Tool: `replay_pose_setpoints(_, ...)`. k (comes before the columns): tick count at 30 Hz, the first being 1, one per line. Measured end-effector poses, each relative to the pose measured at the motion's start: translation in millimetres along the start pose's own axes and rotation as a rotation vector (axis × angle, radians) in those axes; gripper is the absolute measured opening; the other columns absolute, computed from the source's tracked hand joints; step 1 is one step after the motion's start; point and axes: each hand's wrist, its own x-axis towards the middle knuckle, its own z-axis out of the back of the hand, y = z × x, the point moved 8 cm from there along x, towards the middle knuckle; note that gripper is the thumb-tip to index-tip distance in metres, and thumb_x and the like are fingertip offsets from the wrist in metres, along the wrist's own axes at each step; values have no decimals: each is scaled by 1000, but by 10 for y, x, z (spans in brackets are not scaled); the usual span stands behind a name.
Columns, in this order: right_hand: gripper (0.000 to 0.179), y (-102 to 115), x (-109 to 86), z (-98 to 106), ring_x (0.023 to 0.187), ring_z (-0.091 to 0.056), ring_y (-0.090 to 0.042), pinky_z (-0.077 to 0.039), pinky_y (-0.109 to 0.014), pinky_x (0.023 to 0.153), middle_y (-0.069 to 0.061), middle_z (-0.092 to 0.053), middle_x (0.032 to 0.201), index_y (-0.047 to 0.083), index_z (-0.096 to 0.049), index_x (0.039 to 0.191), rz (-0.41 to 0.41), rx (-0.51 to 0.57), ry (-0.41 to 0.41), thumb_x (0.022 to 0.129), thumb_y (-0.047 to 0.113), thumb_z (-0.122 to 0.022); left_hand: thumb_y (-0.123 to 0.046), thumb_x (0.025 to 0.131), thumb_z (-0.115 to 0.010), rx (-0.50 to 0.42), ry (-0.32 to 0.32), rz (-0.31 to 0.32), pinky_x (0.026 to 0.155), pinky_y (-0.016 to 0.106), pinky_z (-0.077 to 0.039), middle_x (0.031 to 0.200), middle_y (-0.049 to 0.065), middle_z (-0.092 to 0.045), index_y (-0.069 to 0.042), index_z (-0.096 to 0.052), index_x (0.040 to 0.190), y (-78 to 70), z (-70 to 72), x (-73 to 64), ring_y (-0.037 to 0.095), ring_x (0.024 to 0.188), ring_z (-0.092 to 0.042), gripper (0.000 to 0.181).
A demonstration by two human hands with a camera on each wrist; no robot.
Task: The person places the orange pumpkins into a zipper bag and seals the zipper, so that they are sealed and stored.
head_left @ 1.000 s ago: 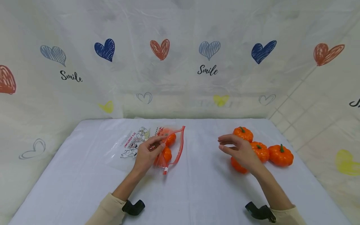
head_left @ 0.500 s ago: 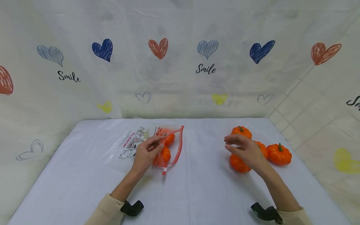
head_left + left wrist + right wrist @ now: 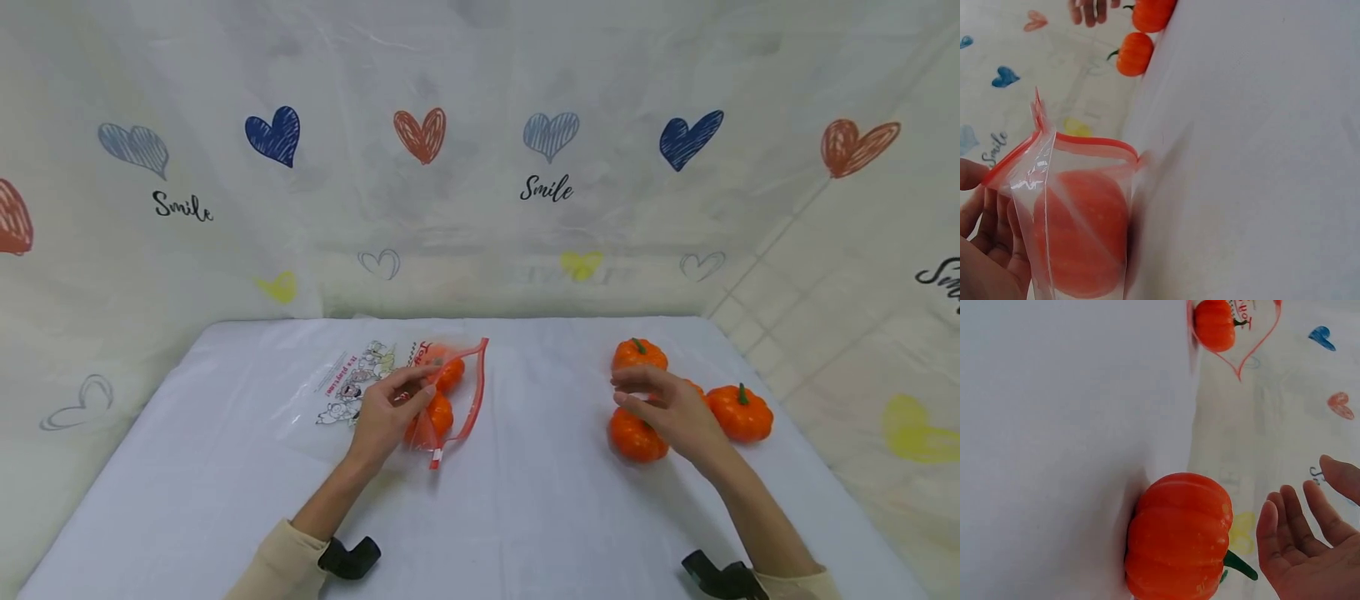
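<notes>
My left hand pinches the upper edge of a clear zip bag with a red rim, its mouth spread open toward the right. Two small orange toy pumpkins show inside; one shows large through the plastic in the left wrist view. Over on the right, my right hand hovers with relaxed fingers and holds nothing. Nearest below it is a front pumpkin, its green stem pointing toward the fingers in the right wrist view. Behind the hand another pumpkin is mostly hidden.
A back pumpkin and a right-hand pumpkin sit in the same group. White cloth covers the table. A pale curtain with printed hearts hangs behind its far edge.
My right hand has moved right over the pumpkins, uncovering more of the front one. The left hand keeps its hold on the bag in the same place.
</notes>
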Motion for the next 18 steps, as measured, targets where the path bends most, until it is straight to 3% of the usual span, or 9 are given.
replay_pose_setpoints(11, 41, -148, -91, 69, 109, -59, 11, -50, -8, 90, -9, -68, 132, 12, -65, 135, -7, 4, -14, 103, 36, -66, -17, 100, -69, -1, -1, 13, 82, 15, -54, 112, 11, -66, -15, -73, 130, 26, 10, 14, 19, 103, -58, 31)
replay_pose_setpoints(18, 40, -226, -126, 146, 114, -55, 10, -52, -10, 87, 20, -66, 122, 14, -64, 137, -23, 20, -16, 102, 35, -67, -16, 100, -69, -13, 4, 21, 83, 15, -54, 116, 12, -67, -15, -73, 130, 28, 16, 21, 21, 105, -58, 31)
